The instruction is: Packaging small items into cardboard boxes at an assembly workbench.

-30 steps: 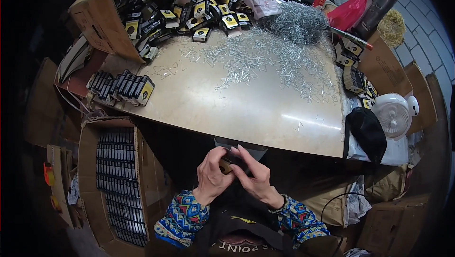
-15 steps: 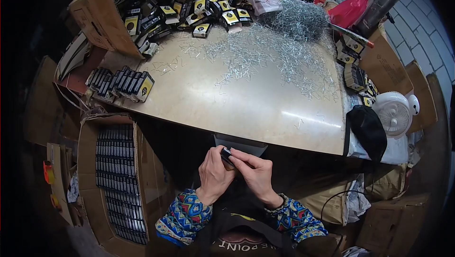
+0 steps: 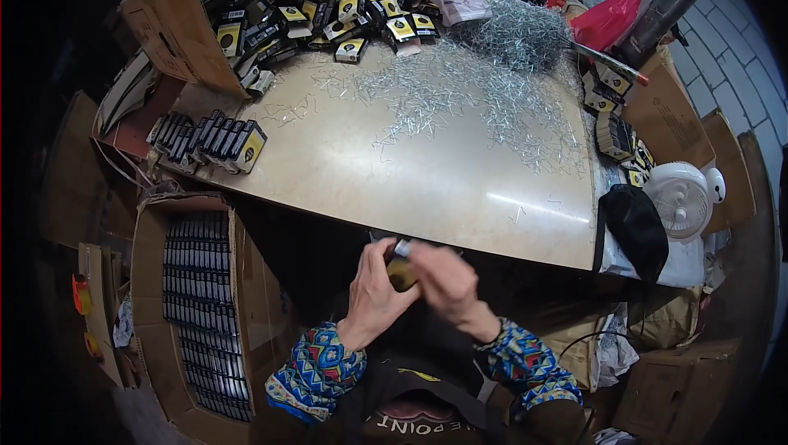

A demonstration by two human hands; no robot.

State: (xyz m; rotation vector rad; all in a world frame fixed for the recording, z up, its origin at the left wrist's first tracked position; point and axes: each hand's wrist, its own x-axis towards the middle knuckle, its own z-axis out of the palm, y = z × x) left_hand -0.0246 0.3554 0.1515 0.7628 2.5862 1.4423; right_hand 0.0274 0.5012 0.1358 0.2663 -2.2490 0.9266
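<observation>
Below the table's near edge, my left hand (image 3: 375, 291) is closed around a small black-and-yellow cardboard box (image 3: 401, 272), held upright. My right hand (image 3: 447, 282) is at the box's right side near its top; motion smears its fingers, so their grip does not show. Ahead, thin bent metal wire pieces (image 3: 423, 96) lie scattered over the pale table (image 3: 361, 178), rising to a dense heap (image 3: 525, 34) at the far side.
Small boxes (image 3: 350, 51) pile up at the far left beside a cardboard carton (image 3: 168, 38). A row of boxes (image 3: 234, 145) stands at the left edge. Below, an open carton (image 3: 234, 281) holds packed rows. At right are a black cloth (image 3: 636, 227) and a white fan (image 3: 681, 203).
The box shows more of its yellow face and stands higher in my left hand. My right hand has turned and swung quickly at its side. The table is unchanged.
</observation>
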